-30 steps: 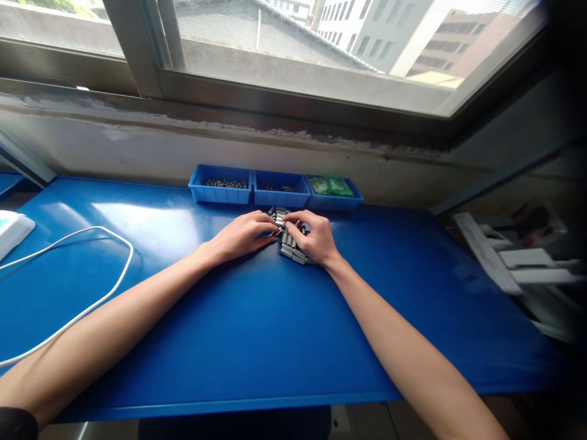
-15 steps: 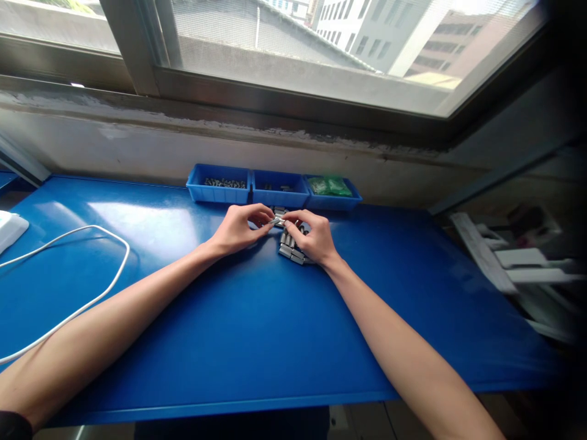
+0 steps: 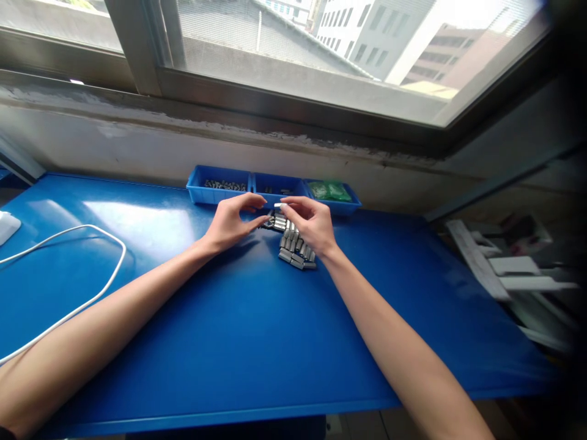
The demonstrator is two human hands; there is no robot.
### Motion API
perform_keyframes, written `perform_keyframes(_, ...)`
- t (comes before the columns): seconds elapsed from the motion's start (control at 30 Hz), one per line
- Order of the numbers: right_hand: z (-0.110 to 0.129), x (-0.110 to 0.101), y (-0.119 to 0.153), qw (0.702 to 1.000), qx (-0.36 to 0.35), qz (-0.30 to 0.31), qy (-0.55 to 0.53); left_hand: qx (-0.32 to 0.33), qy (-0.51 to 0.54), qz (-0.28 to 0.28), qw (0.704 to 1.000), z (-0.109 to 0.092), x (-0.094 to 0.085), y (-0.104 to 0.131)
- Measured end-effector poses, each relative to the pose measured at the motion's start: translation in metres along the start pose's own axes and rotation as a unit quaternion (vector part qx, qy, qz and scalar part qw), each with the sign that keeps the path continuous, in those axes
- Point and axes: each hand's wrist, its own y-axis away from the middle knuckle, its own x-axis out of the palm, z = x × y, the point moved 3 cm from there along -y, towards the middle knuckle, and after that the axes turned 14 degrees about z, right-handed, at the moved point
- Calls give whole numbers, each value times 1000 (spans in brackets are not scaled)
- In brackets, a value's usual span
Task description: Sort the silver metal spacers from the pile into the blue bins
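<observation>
My right hand [image 3: 313, 225] pinches a small, bright metal piece [image 3: 277, 206] between thumb and fingertips, raised over a cluster of parts. To the left, my left hand [image 3: 235, 220] has its thumb and fingers apart with nothing between them. Its thumb tip is close to the upper-left end of the cluster; whether it touches cannot be made out. The short grey metal bars [image 3: 290, 241] lie side by side in rows on the blue table [image 3: 257, 342], below and between my hands. My right hand hides some of them.
At the back stand three joined blue bins: the left bin [image 3: 202, 194] holds many small metal parts, the middle bin [image 3: 266, 198] a few, the right bin [image 3: 354, 205] green-and-clear bags. A white cable [image 3: 120, 260] loops on the left. A window sill [image 3: 257, 131] rises behind.
My hands have moved apart. My left thumb and fingers have opened, while my right hand now holds the bright metal piece above the cluster, showing more of the bars.
</observation>
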Motion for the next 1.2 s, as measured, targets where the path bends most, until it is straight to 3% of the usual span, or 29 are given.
perform_keyframes(0.13,-3,-15,-25,990,-1,-115,79,33,-212,67,974,7,1,2)
perform_keyframes(0.3,0,-16,-39,983,4,-98,157,59,-266,137,952,11,7,4)
perform_keyframes(0.47,7,-5,-18,979,-43,-71,188,65,-250,146,955,13,8,5)
perform_keyframes(0.7,4,3,14,986,-57,-30,156,71,-192,141,969,15,6,3)
perform_keyframes(0.9,2,2,16,996,-56,-50,41,98,-198,111,969,9,3,2)
perform_keyframes(1.07,-8,-5,12,989,-39,-117,-83,64,-117,86,987,-4,2,3)
perform_keyframes(1.2,-14,-12,12,997,-7,-72,-38,29,-55,78,995,-8,3,4)
